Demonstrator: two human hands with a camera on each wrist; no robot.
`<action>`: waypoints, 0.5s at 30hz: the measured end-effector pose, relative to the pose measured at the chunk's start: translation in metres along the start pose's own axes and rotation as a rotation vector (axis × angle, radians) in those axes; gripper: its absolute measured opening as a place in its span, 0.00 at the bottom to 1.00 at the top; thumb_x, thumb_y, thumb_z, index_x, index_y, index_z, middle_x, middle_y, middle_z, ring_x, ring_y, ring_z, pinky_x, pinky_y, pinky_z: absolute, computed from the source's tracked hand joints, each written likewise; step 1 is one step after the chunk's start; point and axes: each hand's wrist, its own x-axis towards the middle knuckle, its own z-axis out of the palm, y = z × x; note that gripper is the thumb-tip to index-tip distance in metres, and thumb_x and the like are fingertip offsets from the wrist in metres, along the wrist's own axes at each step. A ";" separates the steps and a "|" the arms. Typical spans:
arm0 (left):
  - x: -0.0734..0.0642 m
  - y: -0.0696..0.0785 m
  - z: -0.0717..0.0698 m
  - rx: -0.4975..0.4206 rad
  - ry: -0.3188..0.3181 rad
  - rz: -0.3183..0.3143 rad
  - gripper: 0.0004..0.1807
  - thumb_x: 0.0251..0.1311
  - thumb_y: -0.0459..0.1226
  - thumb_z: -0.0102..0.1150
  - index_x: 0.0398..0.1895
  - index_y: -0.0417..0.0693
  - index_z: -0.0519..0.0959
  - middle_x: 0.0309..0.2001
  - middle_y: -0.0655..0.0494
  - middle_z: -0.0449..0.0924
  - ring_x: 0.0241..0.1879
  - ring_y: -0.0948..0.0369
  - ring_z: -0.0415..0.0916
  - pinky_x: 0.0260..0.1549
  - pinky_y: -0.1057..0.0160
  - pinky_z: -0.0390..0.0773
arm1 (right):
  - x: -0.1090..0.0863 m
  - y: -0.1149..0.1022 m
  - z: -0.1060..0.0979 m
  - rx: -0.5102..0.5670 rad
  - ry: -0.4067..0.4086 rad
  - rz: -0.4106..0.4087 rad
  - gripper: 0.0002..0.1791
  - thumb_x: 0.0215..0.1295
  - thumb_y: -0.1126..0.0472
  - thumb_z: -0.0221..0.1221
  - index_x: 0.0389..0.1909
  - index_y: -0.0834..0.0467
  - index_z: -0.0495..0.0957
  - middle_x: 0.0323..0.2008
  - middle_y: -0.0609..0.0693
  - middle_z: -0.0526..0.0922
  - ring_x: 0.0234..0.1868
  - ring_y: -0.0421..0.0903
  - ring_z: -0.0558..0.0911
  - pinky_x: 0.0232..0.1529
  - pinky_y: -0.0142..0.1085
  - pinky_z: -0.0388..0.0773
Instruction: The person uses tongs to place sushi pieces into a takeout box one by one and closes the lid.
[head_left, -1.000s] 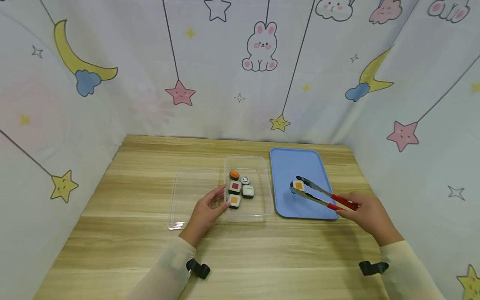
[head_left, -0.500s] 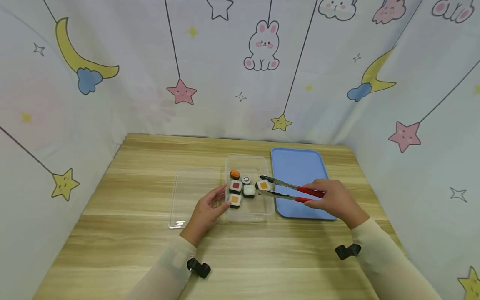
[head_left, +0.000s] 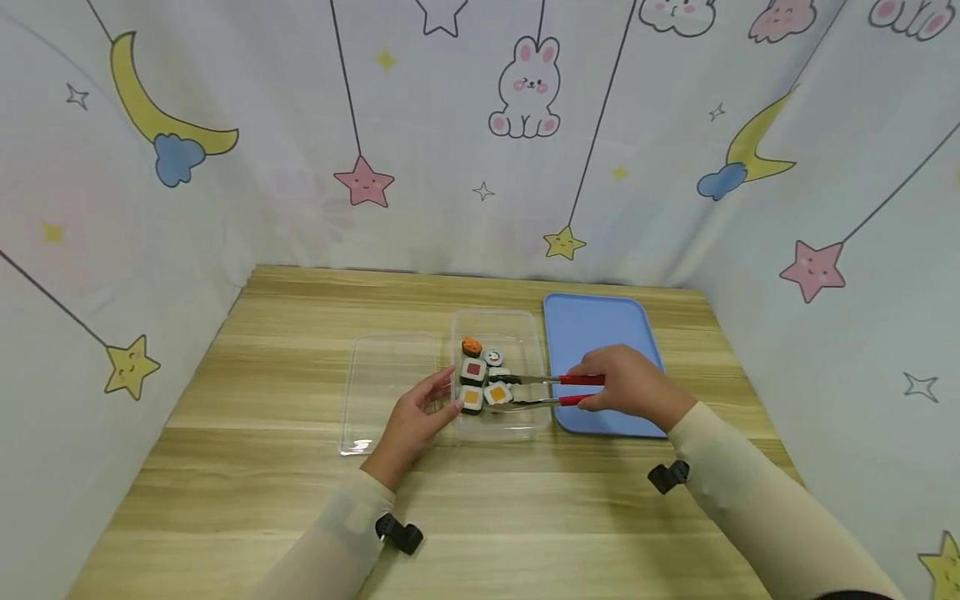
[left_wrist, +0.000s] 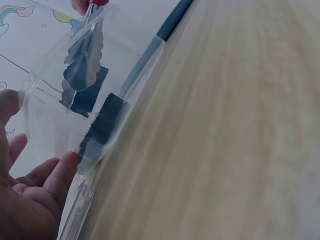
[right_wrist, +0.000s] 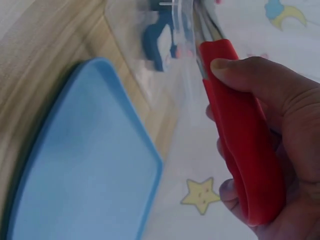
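Note:
My right hand (head_left: 633,385) grips red-handled metal tongs (head_left: 581,380); in the right wrist view its thumb lies along the red handle (right_wrist: 242,130). Between the tongs' tips, inside a clear plastic container (head_left: 510,433), is a toy sushi piece with an orange square top (head_left: 497,393). It is tilted and partly covers a white-topped piece. Other sushi stands on the left side: an orange-topped piece (head_left: 471,398), a red-centred one (head_left: 473,370), an orange roe one (head_left: 471,346) and a small round roll (head_left: 493,357). My left hand (head_left: 411,423) rests its fingers and thumb against the container's left wall.
A blue tray (head_left: 600,321) lies to the right of the container, partly under my right hand. The clear lid (head_left: 390,367) lies flat to the left. Printed curtains (head_left: 435,225) hang behind and beside the wooden table (head_left: 480,517).
My right hand has carried the orange-topped sushi with the tongs leftward from over the blue tray into the container, beside the other pieces. My left hand stays at the container's side.

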 end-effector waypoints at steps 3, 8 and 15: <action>-0.001 0.002 0.000 0.002 0.001 -0.008 0.34 0.66 0.35 0.70 0.75 0.48 0.72 0.70 0.46 0.74 0.68 0.48 0.74 0.63 0.45 0.76 | 0.005 -0.004 -0.005 -0.026 -0.024 -0.013 0.21 0.52 0.57 0.80 0.48 0.53 0.90 0.34 0.36 0.84 0.34 0.39 0.80 0.36 0.37 0.81; 0.000 0.002 0.000 0.000 0.007 -0.008 0.34 0.66 0.34 0.70 0.74 0.48 0.72 0.70 0.46 0.74 0.67 0.48 0.74 0.64 0.46 0.76 | 0.012 -0.010 -0.009 -0.076 -0.048 -0.062 0.19 0.50 0.57 0.80 0.45 0.52 0.91 0.30 0.35 0.81 0.31 0.38 0.79 0.35 0.37 0.80; -0.001 0.002 0.001 -0.011 0.008 0.009 0.34 0.65 0.32 0.70 0.74 0.46 0.72 0.70 0.43 0.74 0.67 0.47 0.74 0.61 0.51 0.79 | 0.019 -0.021 -0.013 -0.106 -0.102 -0.025 0.19 0.48 0.57 0.81 0.44 0.51 0.91 0.31 0.35 0.82 0.32 0.39 0.79 0.36 0.37 0.80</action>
